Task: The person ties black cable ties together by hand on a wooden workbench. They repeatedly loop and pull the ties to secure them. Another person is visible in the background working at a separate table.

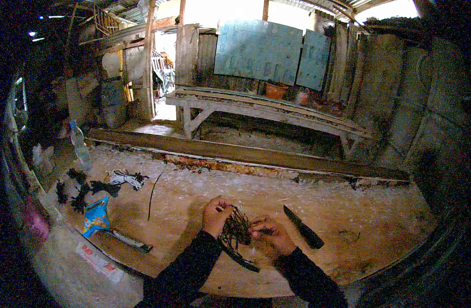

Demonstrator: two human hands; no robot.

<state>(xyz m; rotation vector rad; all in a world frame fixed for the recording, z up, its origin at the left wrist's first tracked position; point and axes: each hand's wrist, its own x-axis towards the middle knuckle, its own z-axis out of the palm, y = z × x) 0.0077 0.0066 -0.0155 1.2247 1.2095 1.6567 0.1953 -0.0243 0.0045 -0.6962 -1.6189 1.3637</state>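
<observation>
Over the wooden tabletop, my left hand [216, 216] pinches the upper left part of a tangled bundle of thin dark cord [236, 229]. My right hand [272, 234] has its fingers closed at the bundle's right side. Loops of the cord hang between both hands, and a thicker dark end [250, 265] reaches down toward the table's near edge. To the right of my right hand lies a knife [303, 227], its dark handle toward me. The fine strands between my fingertips are too small to make out.
Dark cord bundles [80, 197] and a white one [125, 178] lie at the left, near a clear plastic bottle [79, 142]. A blue packet [96, 216] and a dark strip [130, 240] sit closer. A raised board [245, 154] runs along the far edge; a bench [266, 109] stands beyond.
</observation>
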